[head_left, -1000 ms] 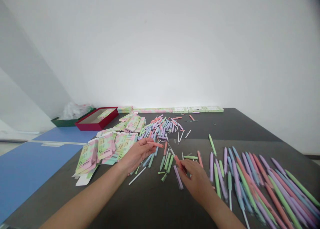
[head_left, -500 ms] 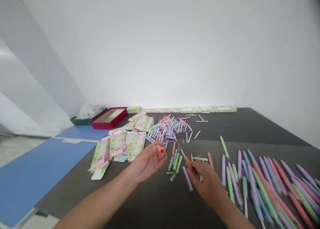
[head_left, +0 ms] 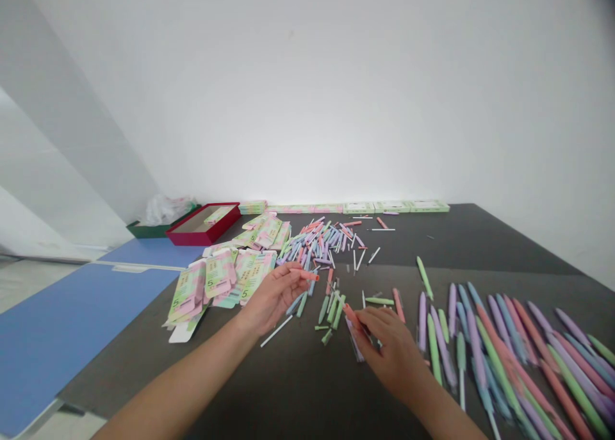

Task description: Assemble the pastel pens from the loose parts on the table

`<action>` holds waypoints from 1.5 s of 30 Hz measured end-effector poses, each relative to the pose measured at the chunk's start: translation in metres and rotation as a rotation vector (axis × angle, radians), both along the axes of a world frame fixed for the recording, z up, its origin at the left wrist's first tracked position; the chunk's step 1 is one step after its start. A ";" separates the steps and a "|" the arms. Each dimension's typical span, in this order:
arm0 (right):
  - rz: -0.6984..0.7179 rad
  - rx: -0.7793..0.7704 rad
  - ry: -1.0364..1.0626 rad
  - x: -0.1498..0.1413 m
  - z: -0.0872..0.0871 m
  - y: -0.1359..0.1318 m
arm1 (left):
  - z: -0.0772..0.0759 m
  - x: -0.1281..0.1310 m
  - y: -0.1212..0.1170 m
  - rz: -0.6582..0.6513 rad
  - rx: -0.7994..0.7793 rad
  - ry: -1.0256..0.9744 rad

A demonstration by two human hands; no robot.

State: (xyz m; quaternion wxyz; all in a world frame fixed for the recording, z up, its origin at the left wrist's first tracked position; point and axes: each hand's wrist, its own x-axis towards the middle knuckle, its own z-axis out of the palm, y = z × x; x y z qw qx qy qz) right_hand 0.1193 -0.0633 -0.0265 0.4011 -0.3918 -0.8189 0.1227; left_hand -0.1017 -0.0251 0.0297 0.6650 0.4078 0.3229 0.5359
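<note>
A coral pen barrel piece (head_left: 307, 275) is pinched in my left hand (head_left: 276, 293), its end pointing right. My right hand (head_left: 389, 344) grips another coral pen piece (head_left: 350, 313), tilted up and left towards the first; the two pieces are apart. A thin tip seems to stick out of the right piece, but it is too small to make out clearly. Between my hands lie green pen parts (head_left: 335, 309) and a purple piece (head_left: 355, 341) partly hidden by my right fingers. A white refill (head_left: 276, 331) lies below my left hand.
Behind my hands spreads a pile of pastel pen parts (head_left: 317, 238). Printed cartons (head_left: 221, 273) lie at left, beside a red tray (head_left: 204, 235) and a green tray (head_left: 144, 230). Many pens (head_left: 519, 344) lie at right. Flat boxes (head_left: 394, 207) line the wall.
My left hand has turned its coral piece so the open end points right instead of at me. My right hand has shifted slightly left; the long refill seen in its piece no longer shows clearly.
</note>
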 end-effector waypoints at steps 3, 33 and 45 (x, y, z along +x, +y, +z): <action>0.002 -0.009 -0.009 -0.001 -0.001 -0.001 | -0.001 -0.002 0.002 0.017 0.013 0.035; -0.135 0.160 -0.257 0.002 0.003 0.001 | 0.021 -0.003 -0.004 0.004 0.132 0.796; 0.112 -0.537 0.384 -0.002 -0.003 0.000 | -0.004 0.019 -0.010 0.021 0.099 0.547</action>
